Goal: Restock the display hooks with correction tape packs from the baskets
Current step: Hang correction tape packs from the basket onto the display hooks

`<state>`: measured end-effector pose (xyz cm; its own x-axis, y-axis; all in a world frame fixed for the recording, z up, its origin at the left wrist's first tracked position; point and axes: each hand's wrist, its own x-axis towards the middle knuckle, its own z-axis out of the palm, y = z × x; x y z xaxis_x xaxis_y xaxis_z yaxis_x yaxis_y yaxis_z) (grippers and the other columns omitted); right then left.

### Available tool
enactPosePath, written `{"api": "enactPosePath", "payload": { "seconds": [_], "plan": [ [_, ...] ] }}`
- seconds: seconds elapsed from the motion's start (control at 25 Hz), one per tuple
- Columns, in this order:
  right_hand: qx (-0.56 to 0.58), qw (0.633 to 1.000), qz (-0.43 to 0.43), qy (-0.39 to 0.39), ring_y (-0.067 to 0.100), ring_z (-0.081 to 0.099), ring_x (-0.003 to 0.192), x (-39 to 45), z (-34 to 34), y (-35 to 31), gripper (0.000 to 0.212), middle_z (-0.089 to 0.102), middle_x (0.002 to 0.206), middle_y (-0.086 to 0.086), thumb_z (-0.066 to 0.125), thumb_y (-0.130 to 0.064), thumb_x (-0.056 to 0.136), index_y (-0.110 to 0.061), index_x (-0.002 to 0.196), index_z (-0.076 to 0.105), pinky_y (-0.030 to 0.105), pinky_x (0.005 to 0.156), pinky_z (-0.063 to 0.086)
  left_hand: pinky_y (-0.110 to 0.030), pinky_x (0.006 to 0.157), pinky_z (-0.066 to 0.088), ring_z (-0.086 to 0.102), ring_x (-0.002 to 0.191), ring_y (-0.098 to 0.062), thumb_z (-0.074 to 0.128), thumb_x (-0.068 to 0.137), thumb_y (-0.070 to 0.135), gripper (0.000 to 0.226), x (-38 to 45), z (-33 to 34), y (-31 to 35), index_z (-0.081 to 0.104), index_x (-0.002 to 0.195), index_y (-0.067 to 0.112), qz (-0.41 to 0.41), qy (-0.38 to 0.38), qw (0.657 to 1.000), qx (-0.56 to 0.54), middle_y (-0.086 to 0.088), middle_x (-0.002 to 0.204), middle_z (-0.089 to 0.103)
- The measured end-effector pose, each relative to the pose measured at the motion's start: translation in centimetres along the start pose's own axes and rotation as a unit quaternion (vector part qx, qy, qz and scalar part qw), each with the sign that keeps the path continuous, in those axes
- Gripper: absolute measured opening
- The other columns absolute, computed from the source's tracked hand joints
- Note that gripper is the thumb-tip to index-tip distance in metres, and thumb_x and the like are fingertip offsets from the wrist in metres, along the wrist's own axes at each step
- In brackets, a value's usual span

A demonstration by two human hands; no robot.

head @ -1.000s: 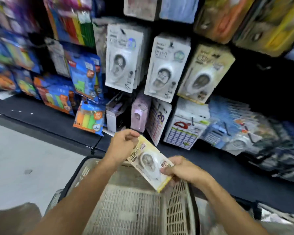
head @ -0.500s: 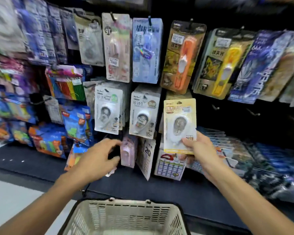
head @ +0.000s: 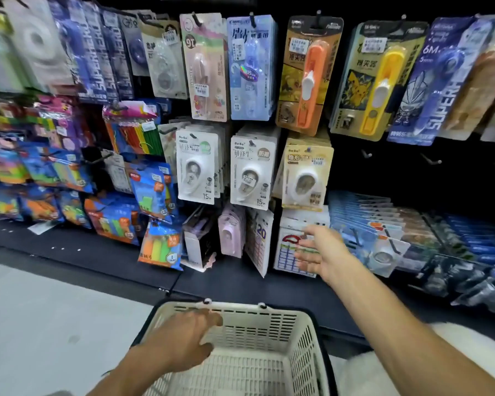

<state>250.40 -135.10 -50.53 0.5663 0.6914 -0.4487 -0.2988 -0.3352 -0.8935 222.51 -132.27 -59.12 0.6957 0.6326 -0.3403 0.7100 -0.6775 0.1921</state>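
A yellow correction tape pack (head: 306, 175) hangs at the front of a hook in the middle row, right of two white packs (head: 197, 167) (head: 250, 171). My right hand (head: 319, 252) is below it, fingers spread and holding nothing. My left hand (head: 183, 341) reaches down into the cream plastic basket (head: 303, 338) with loosely bent fingers and nothing in them. No packs show inside the basket's visible part.
The hook wall is crowded with hanging packs: orange (head: 307, 78) and yellow (head: 377, 81) ones above, sticky notes (head: 159, 247) lower left. Bare hooks (head: 429, 160) stick out at the right. A dark shelf base (head: 97, 258) meets the grey floor (head: 40, 324).
My right hand has let go of the yellow pack, which now hangs on the hook, and has dropped lower. My left hand has moved from the shelf down into the basket.
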Motion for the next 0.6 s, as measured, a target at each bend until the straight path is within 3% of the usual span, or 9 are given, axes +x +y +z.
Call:
{"api": "enactPosePath", "payload": {
  "seconds": [0.12,0.2,0.28,0.4,0.44,0.48,0.56,0.6],
  "plan": [
    [-0.138,0.99,-0.024,-0.005,0.023,0.06,0.066,1.1,1.0,5.7,0.006,0.065,0.096,0.004,0.058,-0.024,0.097,-0.019,0.101,0.057,0.03,0.053,0.05,-0.036,0.112,0.039,0.045,0.139,-0.023,0.055,0.097,0.035,0.056,-1.4,3.0,0.3,0.04,0.151,0.031,0.02,-0.113,0.992,0.044,-0.001,0.153,0.048],
    [-0.288,0.958,-0.004,0.01,0.029,0.063,0.091,2.2,0.4,11.5,0.026,0.064,0.115,0.007,0.059,-0.025,0.094,-0.016,0.118,0.057,0.035,0.074,0.049,-0.037,0.111,0.04,0.046,0.139,-0.023,0.056,0.098,0.037,0.057,-1.3,4.0,-0.2,0.038,0.152,0.03,0.022,-0.119,0.992,0.033,-0.001,0.153,0.048],
    [-0.401,0.906,0.073,0.114,0.039,0.055,0.117,2.0,-1.3,18.3,0.045,0.053,0.134,0.012,0.056,-0.027,0.093,-0.015,0.135,0.045,0.042,0.096,0.046,-0.038,0.108,0.042,0.049,0.135,-0.024,0.055,0.098,0.037,0.057,-0.7,4.3,-1.5,0.038,0.152,0.029,0.021,-0.116,0.992,0.042,-0.002,0.15,0.051],
    [-0.452,0.856,0.177,0.177,0.043,0.05,0.12,-0.4,-2.4,26.2,0.064,0.046,0.137,0.018,0.057,-0.031,0.093,-0.016,0.146,0.026,0.054,0.099,0.047,-0.036,0.105,0.043,0.05,0.134,-0.025,0.056,0.098,0.036,0.056,0.3,4.1,-3.6,0.039,0.152,0.029,0.0,-0.111,0.993,0.029,-0.004,0.149,0.052],
    [-0.449,0.86,0.17,0.173,0.043,0.051,0.121,-0.6,-2.0,27.2,0.068,0.046,0.138,0.019,0.058,-0.031,0.093,-0.015,0.148,0.023,0.053,0.098,0.048,-0.035,0.105,0.042,0.049,0.135,-0.025,0.056,0.098,0.035,0.057,0.6,3.9,-4.1,0.038,0.152,0.029,-0.008,-0.104,0.994,0.024,-0.003,0.151,0.051],
    [-0.403,0.889,0.159,0.149,0.043,0.051,0.123,-0.3,-1.3,27.3,0.07,0.047,0.141,0.02,0.06,-0.028,0.092,-0.014,0.15,0.023,0.052,0.099,0.048,-0.034,0.105,0.041,0.048,0.137,-0.024,0.055,0.098,0.035,0.057,1.0,3.7,-4.6,0.038,0.153,0.029,-0.014,-0.095,0.995,0.02,-0.002,0.152,0.05],
    [-0.198,0.966,0.165,-0.002,0.036,0.054,0.126,0.2,1.0,26.6,0.081,0.05,0.145,0.015,0.071,-0.029,0.087,-0.016,0.154,0.026,0.049,0.104,0.046,-0.034,0.106,0.041,0.047,0.138,-0.023,0.055,0.098,0.034,0.057,1.2,3.6,-5.6,0.038,0.153,0.029,-0.026,-0.078,0.997,0.01,-0.001,0.153,0.049],
    [-0.091,0.969,0.199,-0.114,0.029,0.057,0.122,0.2,2.5,26.1,0.084,0.056,0.14,0.01,0.078,-0.039,0.081,-0.02,0.15,0.035,0.046,0.102,0.047,-0.035,0.106,0.041,0.048,0.138,-0.023,0.054,0.098,0.034,0.057,1.2,3.6,-5.9,0.038,0.152,0.029,-0.034,-0.067,0.997,0.007,-0.002,0.153,0.05]
  ]
}}
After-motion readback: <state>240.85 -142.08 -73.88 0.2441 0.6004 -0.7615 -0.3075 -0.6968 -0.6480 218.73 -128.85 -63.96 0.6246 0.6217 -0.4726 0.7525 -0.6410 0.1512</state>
